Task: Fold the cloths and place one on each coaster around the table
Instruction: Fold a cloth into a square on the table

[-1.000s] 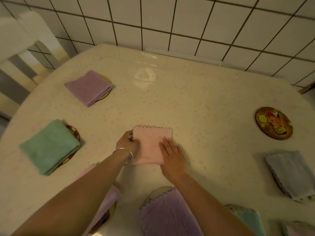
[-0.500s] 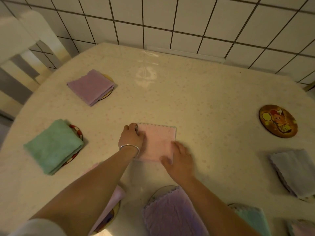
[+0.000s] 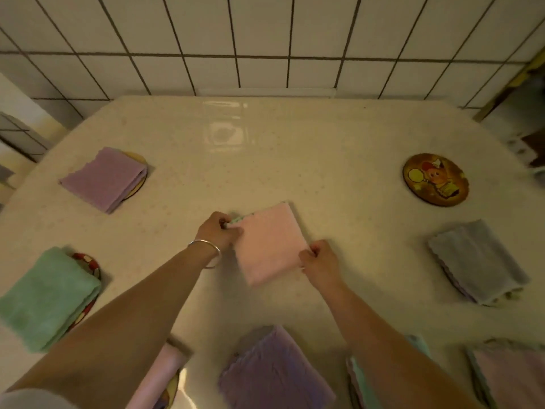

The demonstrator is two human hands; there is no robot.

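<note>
Two hands hold one pink cloth [image 3: 269,242] in the middle of the worktop [image 3: 324,160]. This pink cloth is the landmark for everything else.

Nearest the person, below the pink cloth, lies a purple cloth [image 3: 274,370]. Left of that one, a pale pink cloth [image 3: 159,376] sits on a coaster, partly hidden by the left arm. Right of it, a mint cloth [image 3: 358,379] peeks out from under the right arm, and another pinkish cloth [image 3: 513,376] lies at the near right corner.

The pink cloth is folded into a square and turned a little, so one corner points at the person. The left hand [image 3: 216,231] has a bracelet [image 3: 206,252] on its wrist; its grip pinches the cloth's upper left corner. The right hand [image 3: 320,259] pinches the cloth's right corner, fingers curled around the edge. The cloth lies between the two grips. I cannot tell if it is lying on the worktop or lifted a bit.

Left of the pink cloth, a green cloth [image 3: 47,296] covers a red coaster [image 3: 88,262]. Right of it, a grey cloth [image 3: 477,261] lies folded.

Farther away to the left, a lilac cloth [image 3: 103,178] rests on a yellow coaster [image 3: 138,160]. Farther away to the right sits a bare cartoon coaster [image 3: 435,180], well apart from the pink cloth. Behind all of it is a tiled wall [image 3: 265,39].
</note>
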